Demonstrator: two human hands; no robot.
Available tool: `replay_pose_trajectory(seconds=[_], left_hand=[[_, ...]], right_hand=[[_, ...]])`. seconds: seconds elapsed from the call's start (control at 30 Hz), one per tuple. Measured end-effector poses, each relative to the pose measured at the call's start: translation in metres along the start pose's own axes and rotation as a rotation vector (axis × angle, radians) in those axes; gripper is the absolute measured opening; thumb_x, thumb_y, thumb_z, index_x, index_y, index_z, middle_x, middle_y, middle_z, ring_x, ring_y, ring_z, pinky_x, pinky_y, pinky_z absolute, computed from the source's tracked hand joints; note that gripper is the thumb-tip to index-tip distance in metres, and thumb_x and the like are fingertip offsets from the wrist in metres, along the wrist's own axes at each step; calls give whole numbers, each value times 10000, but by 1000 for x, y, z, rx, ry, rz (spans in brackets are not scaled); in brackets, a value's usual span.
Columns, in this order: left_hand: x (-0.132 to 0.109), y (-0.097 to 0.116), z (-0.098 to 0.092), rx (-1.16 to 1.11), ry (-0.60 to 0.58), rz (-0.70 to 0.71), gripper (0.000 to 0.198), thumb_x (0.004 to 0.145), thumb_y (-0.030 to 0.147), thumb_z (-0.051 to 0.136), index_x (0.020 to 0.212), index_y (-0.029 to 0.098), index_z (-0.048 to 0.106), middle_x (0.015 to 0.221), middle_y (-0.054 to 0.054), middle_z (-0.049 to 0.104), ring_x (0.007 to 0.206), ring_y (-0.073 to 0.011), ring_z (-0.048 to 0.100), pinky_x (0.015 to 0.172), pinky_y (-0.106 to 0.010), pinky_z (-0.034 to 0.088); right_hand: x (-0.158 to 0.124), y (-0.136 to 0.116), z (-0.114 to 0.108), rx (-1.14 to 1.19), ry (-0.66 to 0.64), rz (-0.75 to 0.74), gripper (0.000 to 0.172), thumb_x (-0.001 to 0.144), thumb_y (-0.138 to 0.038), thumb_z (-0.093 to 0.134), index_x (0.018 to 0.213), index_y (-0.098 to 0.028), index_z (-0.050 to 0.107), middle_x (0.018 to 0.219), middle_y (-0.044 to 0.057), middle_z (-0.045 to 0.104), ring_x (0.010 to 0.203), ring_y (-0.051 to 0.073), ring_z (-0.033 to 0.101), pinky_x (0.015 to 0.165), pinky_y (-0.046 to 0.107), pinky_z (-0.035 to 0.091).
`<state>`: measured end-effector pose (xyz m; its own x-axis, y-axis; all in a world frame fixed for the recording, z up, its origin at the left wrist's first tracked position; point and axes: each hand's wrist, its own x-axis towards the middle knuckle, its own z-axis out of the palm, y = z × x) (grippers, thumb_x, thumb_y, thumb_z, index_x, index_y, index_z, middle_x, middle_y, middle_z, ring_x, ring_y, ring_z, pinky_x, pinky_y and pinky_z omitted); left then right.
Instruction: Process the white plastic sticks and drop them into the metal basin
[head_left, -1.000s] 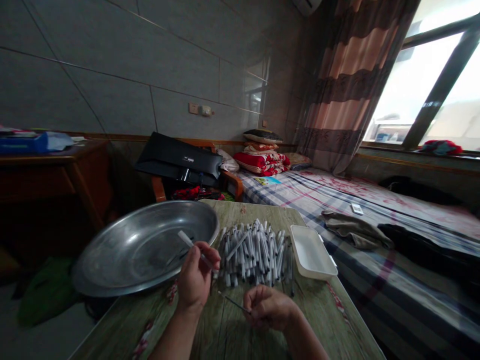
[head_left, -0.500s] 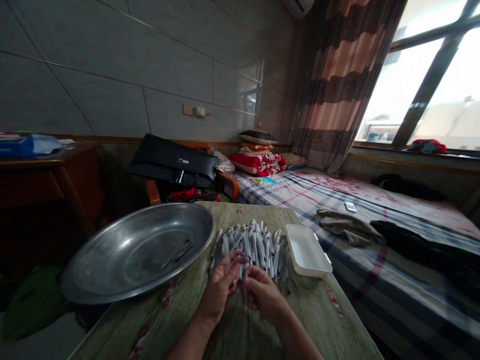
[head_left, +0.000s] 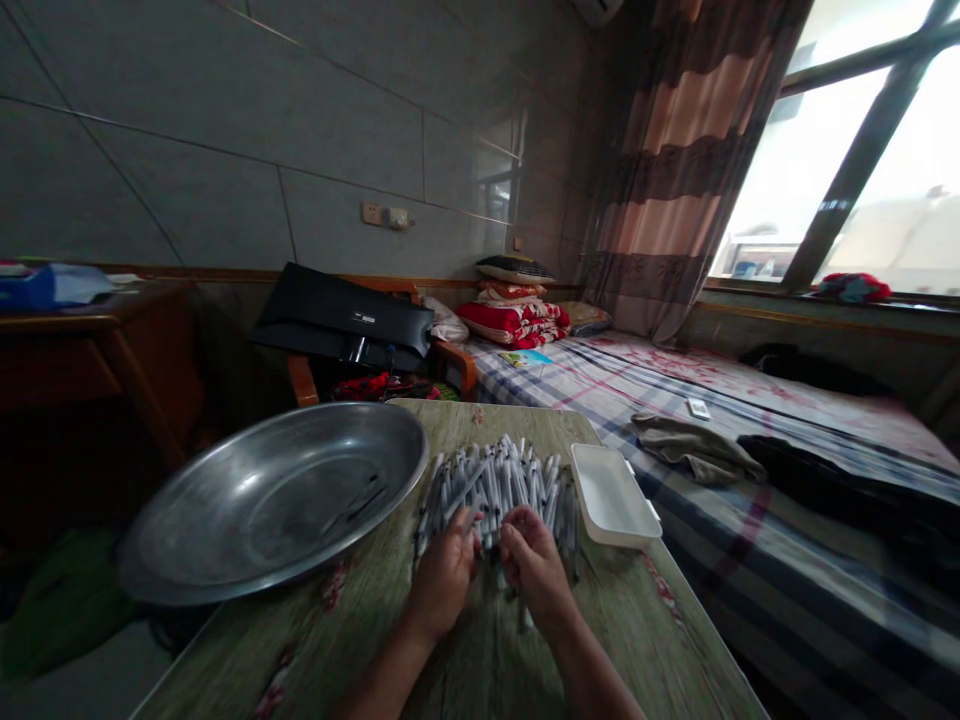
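A pile of pens point(head_left: 510, 475), with translucent whitish barrels and dark ends, lies loosely heaped on the table. At the near edge of this pile, my left hand point(head_left: 444, 575) is closed around a whitish pen point(head_left: 472, 512) that slants up past its fingers. My right hand point(head_left: 534, 565) is beside it, a small gap away, with thumb and fingers pinched together. A pale rod end, like that of a pen point(head_left: 526, 615), shows below the right palm. The fingers hide the rest of it.
A large metal basin point(head_left: 277, 500) stands on the left, with a few thin dark pieces point(head_left: 364, 500) inside. Right of the pile sits a white plastic box point(head_left: 611, 495). The wood-patterned table point(head_left: 360, 650) borders a bed point(head_left: 600, 385) with clothing point(head_left: 697, 448) on it.
My left fingers have closed from a spread pose, and the pen in them now tilts right. My right hand has moved slightly up and right, opening a gap between the hands.
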<state>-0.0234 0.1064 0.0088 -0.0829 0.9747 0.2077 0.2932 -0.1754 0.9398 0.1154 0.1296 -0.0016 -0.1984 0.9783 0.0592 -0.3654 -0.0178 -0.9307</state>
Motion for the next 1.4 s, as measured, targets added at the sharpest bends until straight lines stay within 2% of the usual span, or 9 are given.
replay_pose_trajectory(seconds=[0.1, 0.2, 0.43, 0.6, 0.77, 0.87, 1.0, 1.2, 1.4], left_hand=[[-5, 2, 5, 414, -64, 91, 425, 841, 141, 390, 1228, 178, 562, 1223, -140, 636, 1091, -256, 603, 911, -388, 430], [-8, 6, 8, 486, -79, 63, 419, 858, 151, 387, 1255, 168, 519, 1270, -156, 607, 1142, -256, 577, 955, -407, 407], [-5, 13, 6, -400, -242, -291, 255, 803, 423, 602, 872, 179, 568, 710, 18, 581, 628, -122, 539, 574, -221, 394], [-9, 12, 9, -664, -372, -429, 330, 781, 497, 633, 878, 192, 555, 617, 56, 527, 445, -65, 398, 430, -196, 251], [-11, 6, 20, -621, -318, -331, 358, 814, 488, 601, 1011, 191, 581, 672, 32, 581, 513, -95, 487, 498, -214, 366], [-9, 3, 26, -483, -215, -205, 386, 818, 489, 599, 1048, 181, 620, 845, -32, 662, 781, -167, 601, 744, -274, 456], [-7, 9, 26, -314, -189, -108, 357, 836, 463, 578, 1028, 173, 659, 1062, -93, 681, 1042, -237, 580, 972, -333, 382], [-8, 25, 23, -225, -223, -79, 305, 862, 390, 536, 1027, 177, 678, 1050, -105, 698, 1016, -265, 605, 930, -350, 407], [-10, 23, 27, -122, -135, -83, 258, 850, 363, 541, 979, 212, 707, 952, -111, 719, 967, -288, 632, 923, -385, 398]], right_hand=[[-3, -2, 3, 33, -16, -15, 429, 697, -481, 733, 943, -218, 500, 546, -103, 489, 349, 33, 301, 323, 144, 216], [-5, -3, 6, -22, 15, -28, 398, 709, -494, 721, 882, -197, 521, 509, -101, 460, 359, 36, 308, 331, 147, 233], [-3, -7, 3, -11, 65, 24, 412, 777, -589, 602, 785, -183, 531, 455, -105, 395, 348, 36, 264, 330, 153, 207], [-1, -9, 1, 16, 80, 38, 419, 750, -585, 636, 723, -190, 500, 443, -108, 381, 345, 37, 263, 345, 166, 196], [1, -1, -2, -75, 39, -2, 405, 793, -565, 586, 664, -201, 463, 483, -87, 378, 384, 65, 338, 381, 199, 215], [2, 2, -3, -177, 110, -85, 370, 773, -527, 614, 661, -199, 484, 553, -67, 407, 490, 86, 364, 450, 205, 282], [0, 2, -3, -241, 165, -156, 338, 775, -495, 608, 654, -198, 501, 614, -49, 423, 584, 108, 382, 529, 219, 321], [-4, 1, 2, -192, 218, -148, 341, 796, -505, 573, 650, -209, 486, 567, -60, 381, 548, 112, 355, 521, 226, 304], [-4, -2, 4, -280, 287, -223, 325, 784, -476, 595, 632, -200, 514, 588, -43, 432, 572, 115, 384, 553, 236, 336]])
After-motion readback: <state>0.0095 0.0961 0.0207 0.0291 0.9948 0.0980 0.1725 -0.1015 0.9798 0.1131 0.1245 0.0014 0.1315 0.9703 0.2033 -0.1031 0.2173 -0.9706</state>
